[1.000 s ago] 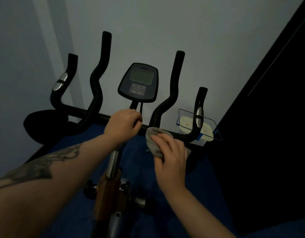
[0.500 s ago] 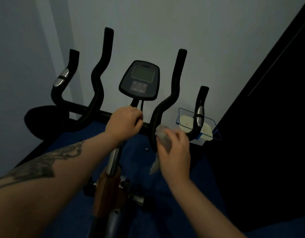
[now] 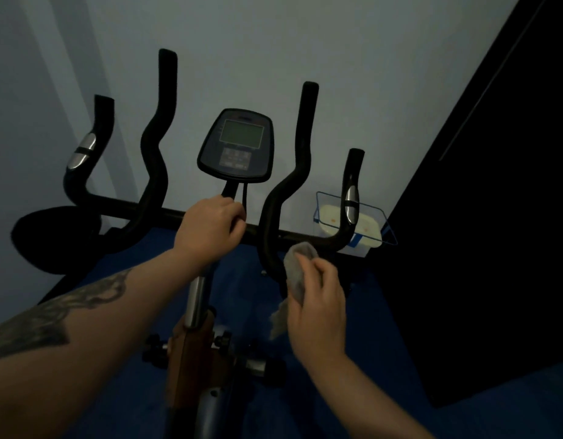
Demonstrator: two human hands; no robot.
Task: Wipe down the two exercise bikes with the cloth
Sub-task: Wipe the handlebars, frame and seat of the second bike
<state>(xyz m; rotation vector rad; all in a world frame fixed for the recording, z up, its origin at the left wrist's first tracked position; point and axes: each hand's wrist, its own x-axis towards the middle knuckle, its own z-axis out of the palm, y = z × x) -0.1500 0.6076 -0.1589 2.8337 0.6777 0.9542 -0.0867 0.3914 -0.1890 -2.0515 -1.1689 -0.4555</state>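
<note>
- The left hand (image 3: 210, 231) grips the black horizontal crossbar (image 3: 147, 210) of the exercise bike (image 3: 194, 343), fingers curled tight round the bar just below the console stem.
- The right hand (image 3: 318, 308) holds a small grey cloth (image 3: 296, 274), fingers curled over it and pressing it against the lower bend of the black, wavy inner right handlebar (image 3: 274, 217).
- A loose tail of the cloth hangs down below the palm, on the thumb side of the hand.
- The dark oval console (image 3: 237, 144) with a greenish rectangular screen stands on its stem between the two inner handlebars, above the left hand.
- On the left side rises the matching inner left handlebar (image 3: 155, 147), and beside it a shorter outer left grip (image 3: 84, 160) with a silver sensor plate.
- On the far right, the outer right grip (image 3: 351, 198) carries its own silver sensor plate; it is near the cloth but apart from it.
- Behind that grip sits a clear plastic container with a blue rim (image 3: 388, 229), pale contents inside it.
- The silver post and brown frame of the bike run down between the forearms, black adjustment knobs (image 3: 153, 350) at either side.
- A dark rounded shape lies low on the left; what it is cannot be told.
- Blue floor (image 3: 384, 391) below, pale wall (image 3: 337, 58) behind, a dark panel (image 3: 495, 248) on the right.
</note>
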